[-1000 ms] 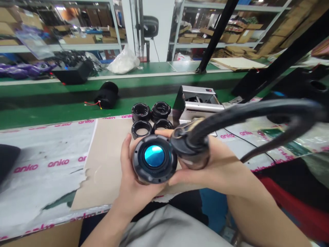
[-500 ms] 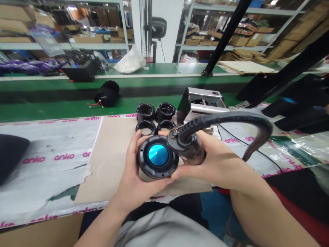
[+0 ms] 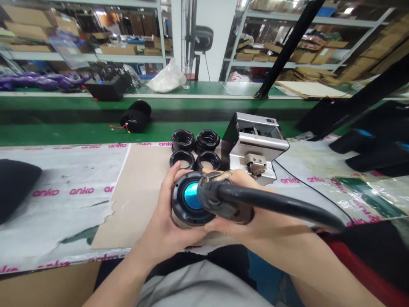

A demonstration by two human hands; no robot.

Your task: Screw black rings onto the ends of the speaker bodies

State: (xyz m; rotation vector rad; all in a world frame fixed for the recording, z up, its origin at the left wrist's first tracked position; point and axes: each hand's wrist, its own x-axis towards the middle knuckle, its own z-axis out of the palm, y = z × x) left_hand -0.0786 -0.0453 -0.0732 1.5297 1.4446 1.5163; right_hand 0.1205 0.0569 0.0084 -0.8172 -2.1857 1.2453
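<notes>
Carefully held above the cardboard, a round black housing (image 3: 188, 200) lies in the left hand (image 3: 159, 217), whose fingers curl around its side and whose thumb stays low on it. Its short axis points up toward the camera, a little tilted, and its ribbed plastic ring surrounds a shiny blue mirror-like disc (image 3: 192, 196). The right hand (image 3: 252, 224) closes around a black corded hand tool (image 3: 228, 204), and this hand's fingers also touch the housing from below. The tool lies almost flat, with its long axis going across to the right, and its nose covers part of the blue disc. Its thick, smooth cable (image 3: 281, 205) leaves toward the lower right. Just beyond the hands stand four black plastic rings (image 3: 183, 160) in two rows, beside a silver metal machine (image 3: 255, 136). Under them is a torn brown cardboard sheet (image 3: 143, 200), lying on a white sheet (image 3: 73, 204) with pink printed words.
</notes>
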